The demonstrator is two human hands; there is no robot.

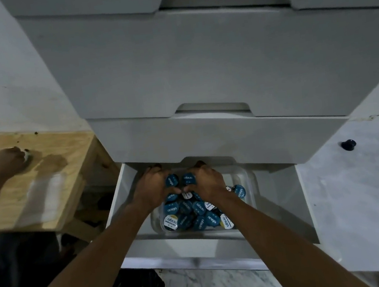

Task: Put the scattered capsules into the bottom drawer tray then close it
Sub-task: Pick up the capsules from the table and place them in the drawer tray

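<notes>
The capsules (198, 208), blue-lidded with a few white ones, lie heaped in a clear plastic tray (248, 179). The tray sits in the open bottom drawer (280, 203) at lower centre of the frame.

Both hands reach into the far end of the tray. The left hand (152, 189) has its fingers (155, 169) curled round one blue capsule. The right hand (209, 181), just beside it, is clamped on another in the same way. The thumbs nearly meet between them.

The hands and forearms cover much of the heap, so no count is possible. The tray's far edge is hidden under the front of the drawer above (206, 136), which is pushed in.

At centre left, a wooden tabletop (63, 145) carries a third hand (7, 160). It is smeared by motion, and its hold cannot be made out. At right, a small dark knob-like object (348, 144) rests on the marbled floor (359, 193), well apart from the drawer.
</notes>
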